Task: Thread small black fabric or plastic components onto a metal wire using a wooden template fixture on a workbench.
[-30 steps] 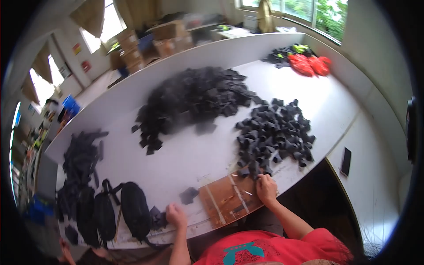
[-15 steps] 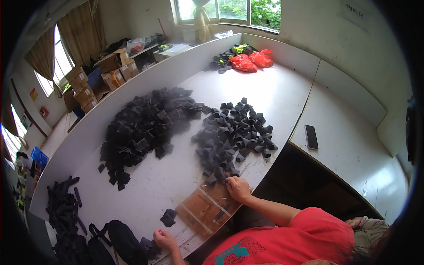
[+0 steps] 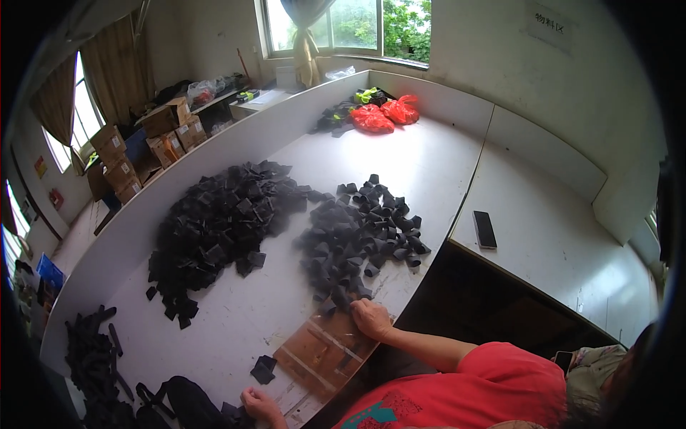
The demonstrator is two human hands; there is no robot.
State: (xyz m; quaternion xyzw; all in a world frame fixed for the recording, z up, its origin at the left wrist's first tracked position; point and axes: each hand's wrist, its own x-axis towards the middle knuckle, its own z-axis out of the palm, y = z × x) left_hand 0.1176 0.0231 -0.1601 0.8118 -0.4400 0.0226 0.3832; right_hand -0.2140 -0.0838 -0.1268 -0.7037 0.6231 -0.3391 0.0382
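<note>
on the far wall, white rectangular sign [image 3: 549, 23], brown cardboard boxes [image 3: 136, 146] left

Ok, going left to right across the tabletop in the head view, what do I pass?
Black sticks pile → large flat black pieces heap → smaller pile of black tube pieces → phone.

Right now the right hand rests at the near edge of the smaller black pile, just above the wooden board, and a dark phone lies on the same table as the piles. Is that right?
Not quite. The phone lies on the separate white table to the right, across the gap, not with the piles. The rest holds: in the head view the right hand rests at the near edge of the smaller black pile, just above the wooden board.
</note>
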